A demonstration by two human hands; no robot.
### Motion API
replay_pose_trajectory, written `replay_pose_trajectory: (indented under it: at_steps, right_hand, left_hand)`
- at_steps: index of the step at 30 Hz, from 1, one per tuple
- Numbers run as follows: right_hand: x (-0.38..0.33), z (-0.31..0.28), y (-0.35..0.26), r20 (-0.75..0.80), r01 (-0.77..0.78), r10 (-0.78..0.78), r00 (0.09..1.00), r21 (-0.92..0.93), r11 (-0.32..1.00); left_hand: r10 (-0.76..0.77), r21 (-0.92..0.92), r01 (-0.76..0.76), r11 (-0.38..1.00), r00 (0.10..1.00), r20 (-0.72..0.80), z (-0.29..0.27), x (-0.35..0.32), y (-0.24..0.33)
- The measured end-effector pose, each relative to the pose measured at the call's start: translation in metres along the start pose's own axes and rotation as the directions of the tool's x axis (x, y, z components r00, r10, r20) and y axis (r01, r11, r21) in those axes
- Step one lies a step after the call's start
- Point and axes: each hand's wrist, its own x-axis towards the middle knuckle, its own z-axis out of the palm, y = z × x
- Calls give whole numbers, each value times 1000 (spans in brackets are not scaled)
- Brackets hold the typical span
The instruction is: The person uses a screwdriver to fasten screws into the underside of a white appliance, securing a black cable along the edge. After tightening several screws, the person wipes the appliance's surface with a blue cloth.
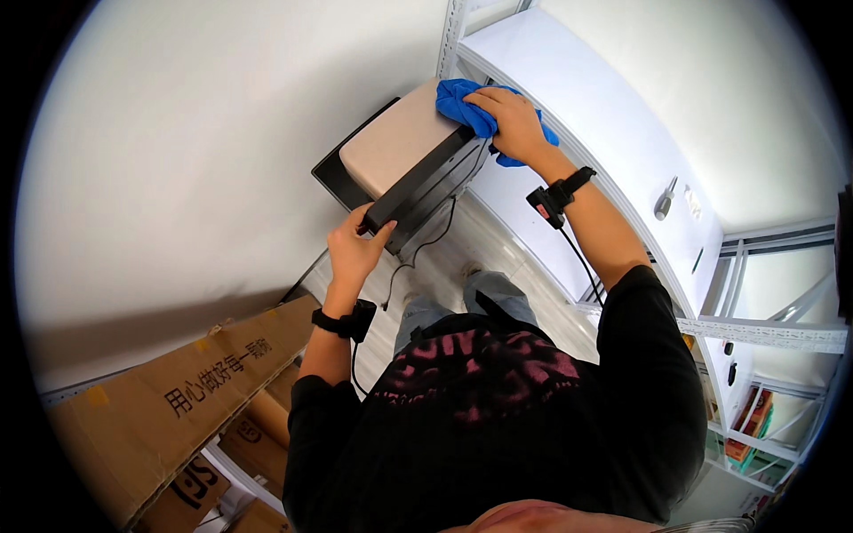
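Note:
In front of me stands a boxy device that looks like a printer (400,135), with a pale beige top and a black front side. My left hand (354,249) grips its near left black corner, thumb and fingers on either side of the edge. A crumpled blue cloth (459,102) lies over the far right corner of the device. My right hand (508,120) is closed on this cloth and presses it against the corner; part of the cloth hangs below my wrist. A black cable (426,242) trails from the device down toward the floor.
White metal shelving (586,80) runs along my right, with a small grey-handled tool (664,203) on a shelf. Cardboard boxes (178,391) stand at the lower left. A white wall (195,160) rises behind the device. Tiled floor (444,258) shows around my feet.

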Motion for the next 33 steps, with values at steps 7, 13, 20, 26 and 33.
replay_pose_trajectory:
  at_steps: [7, 13, 20, 26, 33]
  right_hand:
    - [-13, 18, -62, -94, -13, 6, 996, -77, 997]
    - [-54, 32, -181, -93, 271, -261, 961, 127, 954]
    - [-51, 34, -150, -172, 295, -271, 947, 134, 946]
    - [-34, 14, -58, -159, 131, -123, 980, 39, 991]
    - [-9, -1, 24, -180, 106, -76, 981, 163, 981]
  left_hand:
    - [-59, 20, 59, 998, 998, -3, -3, 3, 4]
    - [178, 46, -175, 983, 983, -50, -2, 2, -4]
    - [-50, 47, 49, 998, 999, 13, -5, 0, -6]
    - [-113, -82, 114, 990, 994, 15, 4, 3, 6]
    - [-180, 44, 182, 982, 983, -46, 6, 3, 16]
